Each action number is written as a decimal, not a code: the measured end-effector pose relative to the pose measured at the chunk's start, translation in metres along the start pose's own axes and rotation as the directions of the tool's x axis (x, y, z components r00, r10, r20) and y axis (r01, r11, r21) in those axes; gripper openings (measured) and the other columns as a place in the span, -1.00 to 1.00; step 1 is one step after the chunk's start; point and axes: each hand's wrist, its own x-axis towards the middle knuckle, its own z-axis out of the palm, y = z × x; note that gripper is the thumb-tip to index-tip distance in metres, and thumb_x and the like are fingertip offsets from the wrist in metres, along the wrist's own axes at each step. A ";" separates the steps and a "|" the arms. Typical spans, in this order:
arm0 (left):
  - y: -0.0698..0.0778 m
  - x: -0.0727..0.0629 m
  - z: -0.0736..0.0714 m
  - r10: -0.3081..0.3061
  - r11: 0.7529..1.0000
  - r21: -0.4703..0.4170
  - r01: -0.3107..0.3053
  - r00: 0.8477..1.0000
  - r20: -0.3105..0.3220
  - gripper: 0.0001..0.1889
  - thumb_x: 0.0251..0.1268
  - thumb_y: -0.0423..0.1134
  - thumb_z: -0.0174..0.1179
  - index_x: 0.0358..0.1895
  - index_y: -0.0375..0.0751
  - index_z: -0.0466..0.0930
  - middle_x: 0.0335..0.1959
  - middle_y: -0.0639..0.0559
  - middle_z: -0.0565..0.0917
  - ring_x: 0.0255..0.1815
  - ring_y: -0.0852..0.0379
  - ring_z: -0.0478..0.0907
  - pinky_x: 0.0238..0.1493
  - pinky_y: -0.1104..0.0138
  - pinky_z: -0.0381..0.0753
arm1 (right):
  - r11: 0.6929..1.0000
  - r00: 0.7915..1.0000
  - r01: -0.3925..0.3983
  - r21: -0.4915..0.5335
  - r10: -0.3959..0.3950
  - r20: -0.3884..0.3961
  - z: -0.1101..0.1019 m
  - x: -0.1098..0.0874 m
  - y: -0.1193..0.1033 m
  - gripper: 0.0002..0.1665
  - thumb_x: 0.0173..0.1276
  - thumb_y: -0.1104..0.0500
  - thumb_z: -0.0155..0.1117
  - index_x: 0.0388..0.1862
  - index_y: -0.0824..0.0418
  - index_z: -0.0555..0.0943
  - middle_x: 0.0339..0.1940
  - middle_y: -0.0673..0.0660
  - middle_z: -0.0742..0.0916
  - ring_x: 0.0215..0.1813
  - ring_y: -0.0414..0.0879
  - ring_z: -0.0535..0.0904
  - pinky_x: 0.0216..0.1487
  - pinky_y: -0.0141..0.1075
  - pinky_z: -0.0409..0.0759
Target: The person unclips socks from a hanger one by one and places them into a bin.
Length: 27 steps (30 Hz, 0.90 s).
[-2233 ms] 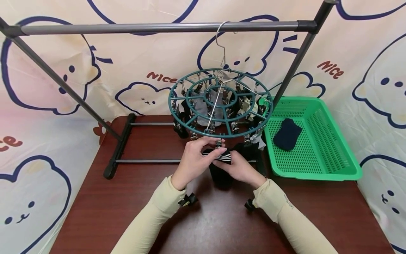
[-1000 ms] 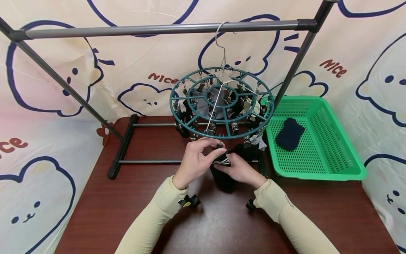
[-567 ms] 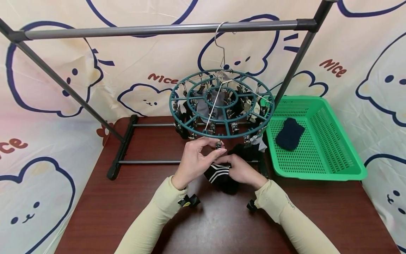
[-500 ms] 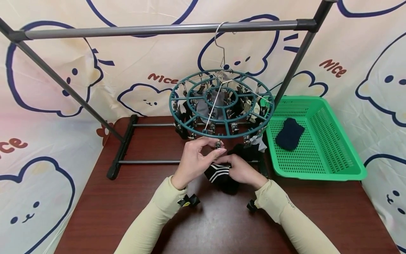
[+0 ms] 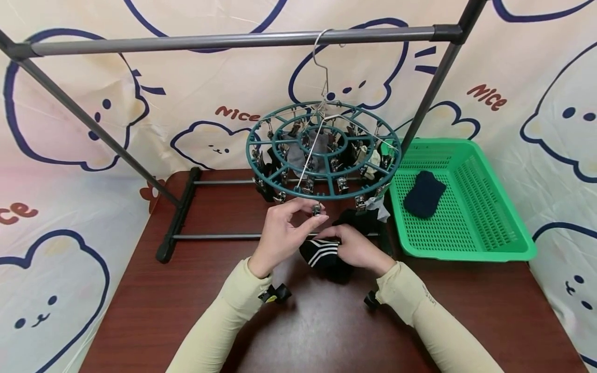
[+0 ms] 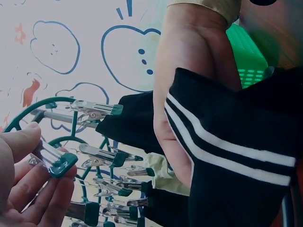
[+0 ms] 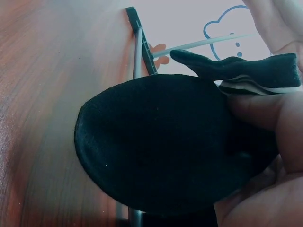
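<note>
My left hand (image 5: 282, 233) pinches a metal clip (image 6: 56, 158) with green tips between thumb and fingers. This clip hangs from the front of a round teal drying hanger (image 5: 329, 197). A black sock (image 5: 322, 254) with white stripes is in my right hand (image 5: 361, 249), just below and to the right of the clip. In the left wrist view the striped cuff (image 6: 227, 142) is apart from the clip. The right wrist view has the dark sock (image 7: 156, 142) drooping from the fingers, its toe over the table.
The hanger hooks on a grey rack bar (image 5: 210, 42). Several socks hang from its clips, including a grey sock (image 5: 296, 155) and a black sock (image 5: 356, 220) beside my right hand. A green basket (image 5: 466, 254) at right holds a dark navy folded sock (image 5: 424, 194).
The striped cuff was up at the clip between both hands; my right hand has since drawn it down, away from the clip. My left hand keeps hold of the clip, moving slightly left.
</note>
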 end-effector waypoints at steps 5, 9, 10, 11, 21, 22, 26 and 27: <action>0.000 0.000 0.000 -0.006 1.000 -0.012 0.006 1.000 0.001 -0.82 0.29 -0.26 0.46 -0.09 -0.19 0.78 -0.24 0.03 0.82 -0.17 0.20 0.74 -0.23 0.38 0.62 | 1.000 1.000 -0.009 0.026 0.009 -0.009 -0.005 -0.004 -0.004 -0.38 0.15 0.61 0.05 0.09 0.24 0.76 0.08 0.10 0.81 0.20 0.02 0.66 0.24 -0.09 0.60; 0.000 0.000 -0.001 -0.005 1.000 -0.010 0.005 1.000 -0.005 -0.82 0.29 -0.27 0.46 -0.08 -0.18 0.78 -0.23 0.02 0.82 -0.14 0.19 0.75 -0.14 0.34 0.67 | 0.999 1.000 0.006 0.036 -0.006 -0.014 -0.010 -0.009 -0.007 -0.40 0.19 0.60 0.07 0.11 0.24 0.76 0.10 0.12 0.80 0.20 0.03 0.66 0.20 -0.12 0.61; 0.000 0.000 -0.001 -0.005 1.000 -0.012 0.004 1.000 -0.006 -0.81 0.29 -0.27 0.46 -0.08 -0.18 0.78 -0.23 0.03 0.82 -0.13 0.19 0.75 -0.12 0.32 0.68 | 0.999 1.000 0.012 0.042 -0.012 -0.013 -0.012 -0.010 -0.008 -0.44 0.23 0.58 0.10 0.11 0.23 0.76 0.09 0.12 0.81 0.19 0.03 0.67 0.19 -0.13 0.62; 0.000 0.000 -0.001 -0.004 1.000 -0.011 0.004 1.000 -0.007 -0.81 0.29 -0.27 0.46 -0.08 -0.18 0.78 -0.23 0.03 0.82 -0.12 0.19 0.75 -0.11 0.31 0.68 | 0.999 1.000 0.017 0.048 -0.016 -0.012 -0.013 -0.011 -0.009 -0.46 0.25 0.57 0.12 0.11 0.23 0.76 0.08 0.11 0.81 0.18 0.01 0.68 0.17 -0.14 0.63; 0.000 -0.002 -0.001 -0.022 0.999 -0.024 0.022 1.000 -0.004 -0.81 0.30 -0.27 0.45 -0.06 -0.16 0.78 -0.22 0.03 0.83 -0.13 0.19 0.75 -0.15 0.36 0.65 | 0.993 0.998 0.058 0.101 -0.056 -0.023 -0.028 -0.024 -0.024 -0.66 0.36 0.40 0.30 0.05 0.15 0.78 -0.04 0.02 0.82 0.02 -0.12 0.68 0.03 -0.34 0.62; 0.000 -0.002 -0.001 -0.025 0.999 -0.025 0.025 1.000 -0.004 -0.81 0.31 -0.26 0.45 -0.06 -0.16 0.78 -0.22 0.03 0.83 -0.12 0.18 0.75 -0.15 0.34 0.65 | 0.992 0.998 0.066 0.105 -0.063 -0.025 -0.030 -0.026 -0.026 -0.66 0.36 0.39 0.31 0.04 0.14 0.78 -0.05 0.02 0.82 0.00 -0.13 0.68 0.02 -0.34 0.62; 0.000 -0.001 -0.002 -0.028 0.999 -0.025 0.028 1.000 -0.012 -0.81 0.31 -0.27 0.45 -0.05 -0.17 0.78 -0.20 0.02 0.83 -0.09 0.15 0.75 -0.11 0.18 0.70 | 0.989 0.997 0.077 0.129 -0.074 -0.030 -0.039 -0.031 -0.032 -0.66 0.37 0.37 0.35 0.04 0.08 0.79 -0.06 -0.01 0.81 -0.03 -0.14 0.67 0.00 -0.34 0.63; 0.000 -0.001 -0.002 -0.027 0.999 -0.026 0.027 1.000 -0.014 -0.80 0.31 -0.26 0.45 -0.04 -0.17 0.78 -0.20 0.01 0.83 -0.09 0.15 0.75 -0.13 0.14 0.69 | 0.988 0.997 0.079 0.135 -0.076 -0.030 -0.042 -0.033 -0.033 -0.67 0.38 0.35 0.35 0.04 0.06 0.79 -0.05 -0.01 0.81 -0.02 -0.14 0.68 0.01 -0.34 0.64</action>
